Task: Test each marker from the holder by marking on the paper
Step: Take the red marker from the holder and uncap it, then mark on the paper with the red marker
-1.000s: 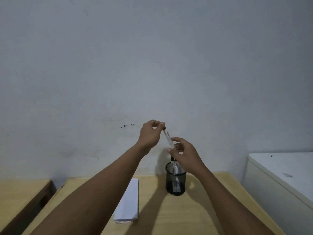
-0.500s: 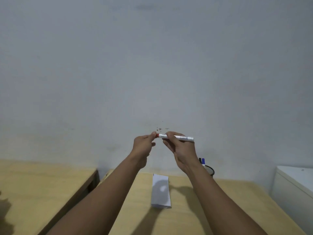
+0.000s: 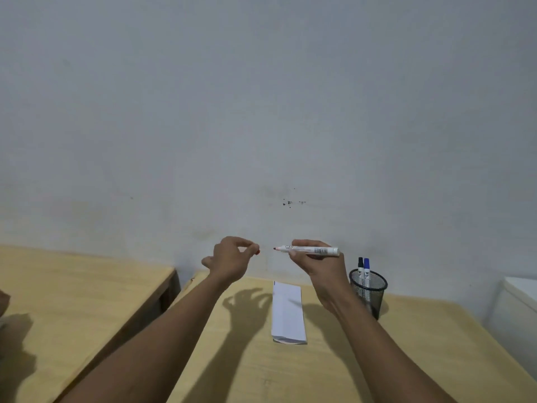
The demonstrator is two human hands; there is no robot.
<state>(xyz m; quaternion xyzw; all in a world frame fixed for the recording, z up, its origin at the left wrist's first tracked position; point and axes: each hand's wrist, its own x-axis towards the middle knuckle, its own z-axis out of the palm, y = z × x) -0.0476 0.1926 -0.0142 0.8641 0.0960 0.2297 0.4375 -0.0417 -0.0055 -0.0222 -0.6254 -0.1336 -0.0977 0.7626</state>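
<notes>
Grey wall (image 3: 261,112), wooden table (image 3: 290,373), right hand (image 3: 319,266) grasping marker (image 3: 311,250), left hand (image 3: 232,257) pinching cap (image 3: 257,251)

A white marker (image 3: 311,250) is held level in the right hand (image 3: 318,267), red tip bared and pointed left. Its red cap (image 3: 257,251) is pinched in the left hand (image 3: 231,258), just apart from the tip. Folded paper (image 3: 287,312) lies on the wooden table (image 3: 319,373) below; two capped markers (image 3: 363,271) stand in the mesh holder (image 3: 368,292).
</notes>
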